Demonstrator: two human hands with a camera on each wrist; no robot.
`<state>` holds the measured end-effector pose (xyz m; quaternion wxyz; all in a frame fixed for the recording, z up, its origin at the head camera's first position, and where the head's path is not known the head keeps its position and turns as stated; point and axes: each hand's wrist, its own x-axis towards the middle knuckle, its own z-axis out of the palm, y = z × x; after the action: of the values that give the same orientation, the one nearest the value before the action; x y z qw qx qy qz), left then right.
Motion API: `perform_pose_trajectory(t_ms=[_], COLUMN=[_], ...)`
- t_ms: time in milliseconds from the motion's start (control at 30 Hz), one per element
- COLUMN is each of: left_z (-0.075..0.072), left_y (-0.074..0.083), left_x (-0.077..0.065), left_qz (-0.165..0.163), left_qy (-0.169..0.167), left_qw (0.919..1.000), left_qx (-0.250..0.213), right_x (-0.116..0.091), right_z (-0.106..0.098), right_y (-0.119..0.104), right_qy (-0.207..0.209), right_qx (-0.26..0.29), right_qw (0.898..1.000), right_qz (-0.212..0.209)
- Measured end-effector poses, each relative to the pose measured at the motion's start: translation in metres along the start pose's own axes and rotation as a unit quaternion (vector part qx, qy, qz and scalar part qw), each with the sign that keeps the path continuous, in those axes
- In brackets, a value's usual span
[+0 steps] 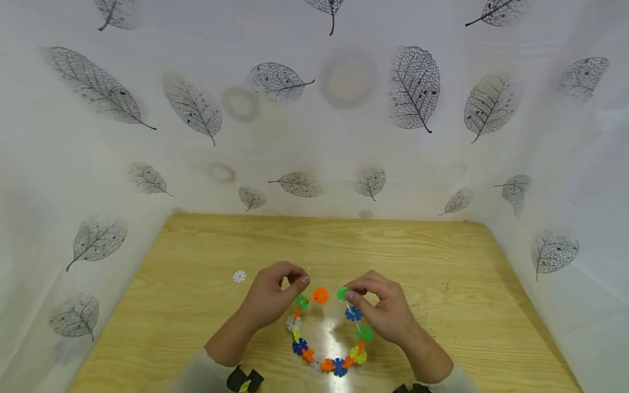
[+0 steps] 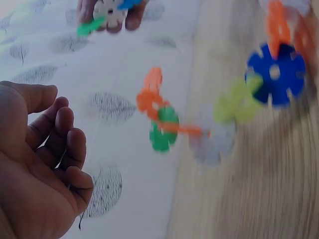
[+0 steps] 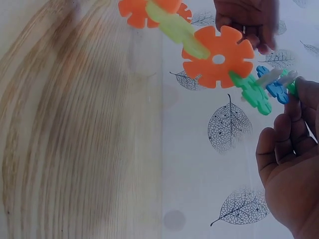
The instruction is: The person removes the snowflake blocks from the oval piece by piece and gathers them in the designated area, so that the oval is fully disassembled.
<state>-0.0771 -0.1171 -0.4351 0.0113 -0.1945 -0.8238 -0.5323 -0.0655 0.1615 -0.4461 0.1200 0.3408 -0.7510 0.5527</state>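
A curved chain of interlocking plastic snowflake discs in orange, blue, green, yellow and white hangs over the table with a gap at its far side. Between thumb and fingers, my right hand pinches the green disc at the chain's right end; a blue disc is linked just past it. At the other end is an orange disc, joined to a green one. Beside that end is my left hand, fingers loosely curled, with nothing visible in its grasp.
One loose white snowflake disc lies on the wooden table, left of my left hand. A white cloth with leaf prints rises behind the table and along both sides.
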Motion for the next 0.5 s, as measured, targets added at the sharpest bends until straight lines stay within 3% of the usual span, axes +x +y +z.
perform_pose_trajectory(t_ms=[200,500], left_z=[0.018,0.033], left_y=[0.017,0.025], left_x=[0.005,0.008], left_qz=[0.010,0.047], left_qy=[-0.048,-0.062], left_qw=[0.9983,0.9960], left_qx=[-0.032,-0.044], right_x=[0.002,0.005], right_z=[0.000,0.002], right_y=[-0.002,-0.005], right_qy=[-0.002,-0.004], right_qx=[-0.013,-0.014], right_qw=[1.000,1.000], right_qz=[-0.012,-0.021])
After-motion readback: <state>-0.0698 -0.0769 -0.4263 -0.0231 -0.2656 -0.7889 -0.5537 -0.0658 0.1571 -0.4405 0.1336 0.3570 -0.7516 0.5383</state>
